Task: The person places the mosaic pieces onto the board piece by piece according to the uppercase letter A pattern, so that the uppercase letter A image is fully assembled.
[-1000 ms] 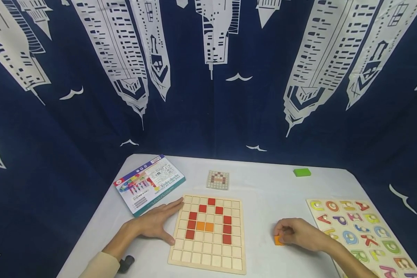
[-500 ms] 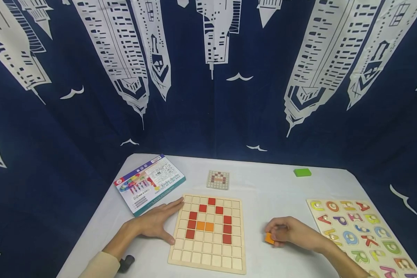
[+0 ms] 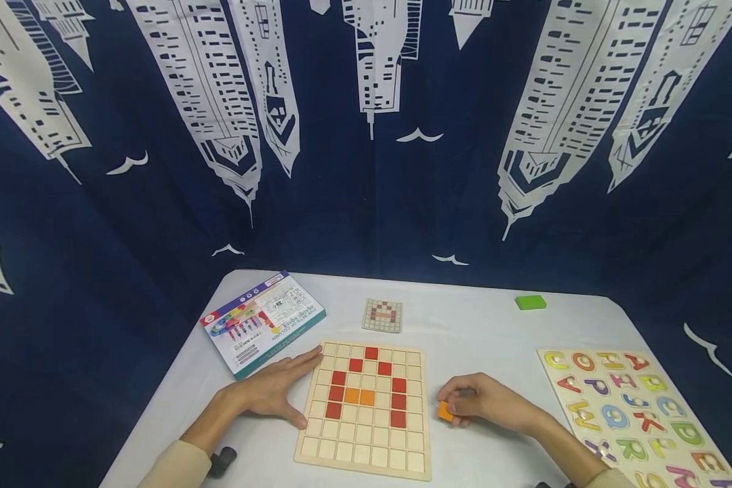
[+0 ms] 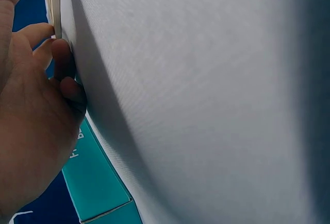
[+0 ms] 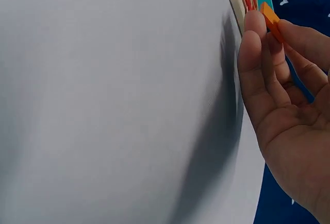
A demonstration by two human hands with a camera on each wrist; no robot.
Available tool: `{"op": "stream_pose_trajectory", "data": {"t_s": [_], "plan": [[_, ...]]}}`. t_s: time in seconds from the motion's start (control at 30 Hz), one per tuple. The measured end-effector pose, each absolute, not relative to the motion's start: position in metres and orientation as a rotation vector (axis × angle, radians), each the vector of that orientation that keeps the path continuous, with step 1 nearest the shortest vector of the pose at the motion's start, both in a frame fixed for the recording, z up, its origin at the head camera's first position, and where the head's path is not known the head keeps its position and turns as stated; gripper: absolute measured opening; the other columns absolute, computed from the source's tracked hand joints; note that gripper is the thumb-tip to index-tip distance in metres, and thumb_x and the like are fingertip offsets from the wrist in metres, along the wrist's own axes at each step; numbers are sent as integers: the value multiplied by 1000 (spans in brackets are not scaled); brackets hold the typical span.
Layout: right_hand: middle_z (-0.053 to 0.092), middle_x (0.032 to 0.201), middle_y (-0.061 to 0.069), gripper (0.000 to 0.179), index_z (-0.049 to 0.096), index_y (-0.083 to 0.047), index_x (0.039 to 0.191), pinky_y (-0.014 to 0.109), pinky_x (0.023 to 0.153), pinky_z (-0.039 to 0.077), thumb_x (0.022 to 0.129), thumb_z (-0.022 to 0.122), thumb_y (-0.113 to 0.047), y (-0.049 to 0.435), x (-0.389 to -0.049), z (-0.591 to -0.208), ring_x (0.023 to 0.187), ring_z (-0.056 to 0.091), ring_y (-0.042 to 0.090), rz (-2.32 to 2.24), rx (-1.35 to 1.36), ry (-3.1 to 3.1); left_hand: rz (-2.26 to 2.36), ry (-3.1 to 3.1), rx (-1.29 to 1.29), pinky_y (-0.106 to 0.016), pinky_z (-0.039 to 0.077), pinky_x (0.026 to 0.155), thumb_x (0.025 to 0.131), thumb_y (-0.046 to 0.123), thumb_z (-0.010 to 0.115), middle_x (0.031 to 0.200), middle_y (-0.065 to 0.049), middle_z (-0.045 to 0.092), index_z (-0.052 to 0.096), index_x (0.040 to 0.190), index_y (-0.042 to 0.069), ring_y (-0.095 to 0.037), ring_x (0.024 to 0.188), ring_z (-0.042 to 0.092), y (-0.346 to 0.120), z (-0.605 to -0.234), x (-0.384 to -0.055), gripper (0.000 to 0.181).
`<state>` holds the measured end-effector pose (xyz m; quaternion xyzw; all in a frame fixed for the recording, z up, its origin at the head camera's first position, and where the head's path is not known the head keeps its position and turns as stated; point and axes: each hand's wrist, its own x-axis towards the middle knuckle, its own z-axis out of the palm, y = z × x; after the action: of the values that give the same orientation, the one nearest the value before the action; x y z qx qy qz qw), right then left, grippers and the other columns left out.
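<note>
A pale wooden grid board (image 3: pixel 366 434) lies on the white table, with several red tiles (image 3: pixel 398 402) and two orange tiles (image 3: pixel 360 396) set in it. At its left edge rests my left hand (image 3: pixel 274 388), fingers and thumb spread along the rim. My right hand (image 3: pixel 484 403) pinches a separate orange square tile (image 3: pixel 444 411) just right of the board, apart from it. In the right wrist view, this orange tile (image 5: pixel 271 22) sits tilted between thumb and fingertips. The left wrist view shows my left fingers (image 4: pixel 38 33) touching the board's edge.
Behind the board lies a small pattern card (image 3: pixel 382 316). A printed box (image 3: pixel 262 322) lies at the back left, a green block (image 3: pixel 531 303) at the back right. An alphabet puzzle board (image 3: pixel 592 401) occupies the right side. A dark object (image 3: pixel 222 463) sits by the left sleeve.
My right hand has moved left toward the grid board, carrying the orange tile. The left hand and the board have stayed in place.
</note>
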<state>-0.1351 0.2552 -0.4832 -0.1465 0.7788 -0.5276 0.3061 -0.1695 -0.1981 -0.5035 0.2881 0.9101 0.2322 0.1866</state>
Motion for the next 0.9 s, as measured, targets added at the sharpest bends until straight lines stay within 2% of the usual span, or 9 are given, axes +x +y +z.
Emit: {"op": "stream_pose_trajectory", "data": {"t_s": [0.3, 0.53, 0.7, 0.9], "plan": [[68, 95, 12, 24, 70, -4, 117, 36, 73, 61, 95, 66, -15, 225, -148, -478, 83, 70, 29, -1414, -481, 2058, 653, 2555, 815, -58, 23, 121, 60, 72, 82, 170, 6, 8, 23, 162, 22, -33, 153, 19, -197, -501, -169, 128], [70, 89, 8, 21, 72, -8, 114, 30, 65, 58, 96, 66, -14, 199, -155, -476, 72, 66, 20, -1384, -561, 2116, 657, 2555, 818, -59, 23, 121, 60, 70, 83, 170, 5, 8, 23, 162, 22, -35, 153, 19, -195, -499, -169, 128], [70, 94, 2, 17, 74, -14, 111, 25, 66, 53, 95, 68, -17, 185, -162, -479, 70, 61, 16, -1321, -639, 2214, 658, 2556, 820, -59, 23, 120, 60, 70, 83, 170, 5, 9, 23, 162, 22, -35, 153, 20, -195, -498, -169, 127], [72, 101, -8, 14, 77, -20, 106, 23, 81, 48, 93, 72, -18, 172, -166, -484, 90, 58, 13, -1218, -720, 2345, 663, 2556, 817, -59, 23, 121, 60, 70, 83, 170, 5, 9, 24, 162, 22, -34, 153, 19, -195, -500, -168, 127]]}}
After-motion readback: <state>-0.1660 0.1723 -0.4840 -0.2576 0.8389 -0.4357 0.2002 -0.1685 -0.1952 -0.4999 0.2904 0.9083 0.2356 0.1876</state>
